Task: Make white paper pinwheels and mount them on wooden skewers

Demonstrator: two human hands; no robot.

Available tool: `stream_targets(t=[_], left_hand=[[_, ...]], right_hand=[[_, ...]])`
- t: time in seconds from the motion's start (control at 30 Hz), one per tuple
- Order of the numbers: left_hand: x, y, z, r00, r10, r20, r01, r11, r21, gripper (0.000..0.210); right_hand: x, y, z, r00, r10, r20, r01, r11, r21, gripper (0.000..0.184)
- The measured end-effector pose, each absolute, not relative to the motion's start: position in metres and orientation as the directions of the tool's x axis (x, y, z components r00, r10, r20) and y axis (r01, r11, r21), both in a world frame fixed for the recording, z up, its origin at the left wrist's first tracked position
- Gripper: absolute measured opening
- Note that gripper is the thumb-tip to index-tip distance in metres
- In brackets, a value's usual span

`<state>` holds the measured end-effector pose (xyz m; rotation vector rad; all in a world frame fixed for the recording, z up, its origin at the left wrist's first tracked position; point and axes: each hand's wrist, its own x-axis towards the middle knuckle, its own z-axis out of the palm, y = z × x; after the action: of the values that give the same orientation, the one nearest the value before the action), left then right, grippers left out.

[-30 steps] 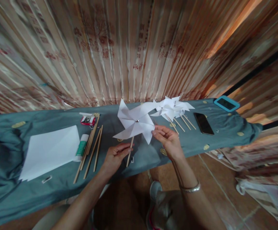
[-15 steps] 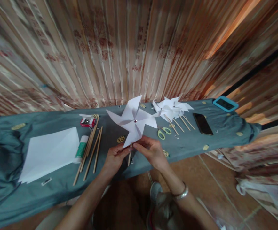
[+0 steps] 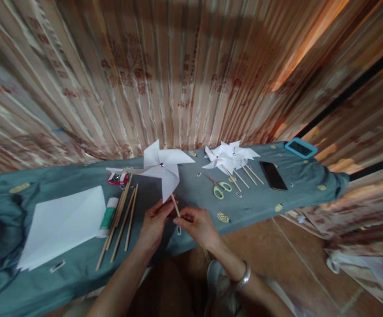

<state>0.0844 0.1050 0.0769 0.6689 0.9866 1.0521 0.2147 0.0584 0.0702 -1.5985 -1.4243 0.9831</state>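
A white paper pinwheel (image 3: 168, 171) with a shiny pin at its centre stands up on a thin wooden stick (image 3: 175, 205) in front of me. My left hand (image 3: 156, 221) is closed at the stick just below the paper blades. Lower down, my right hand (image 3: 199, 225) pinches the stick's bottom end between thumb and fingers. Right of the hands lie green-handled scissors (image 3: 218, 190), and behind them several finished white pinwheels (image 3: 228, 157) on sticks overlap one another.
On the left lie white paper sheets (image 3: 62, 224), a green-and-white glue stick (image 3: 107, 218), several loose wooden sticks (image 3: 124, 224) and a small red box of pins (image 3: 117, 178). A dark phone (image 3: 273, 175) and a blue-framed device (image 3: 301, 148) lie right. A curtain (image 3: 165, 79) hangs behind the table.
The pinwheel has moved left and its blades have turned. My right hand has slid down to the stick's lower end. The whole view has shifted slightly.
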Motion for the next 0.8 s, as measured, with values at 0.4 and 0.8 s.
stream_targets(t=[0.4, 0.8], left_hand=[[0.081, 0.103, 0.069, 0.202, 0.926, -0.317, -0.337, 0.37, 0.866, 0.049], [0.071, 0.101, 0.066, 0.202, 0.932, -0.301, -0.282, 0.35, 0.893, 0.044]], right_hand=[[0.339, 0.099, 0.094, 0.365, 0.931, 0.002, 0.834, -0.326, -0.446, 0.029], [0.399, 0.118, 0.085, 0.398, 0.913, -0.087, 0.906, -0.406, -0.119, 0.021]])
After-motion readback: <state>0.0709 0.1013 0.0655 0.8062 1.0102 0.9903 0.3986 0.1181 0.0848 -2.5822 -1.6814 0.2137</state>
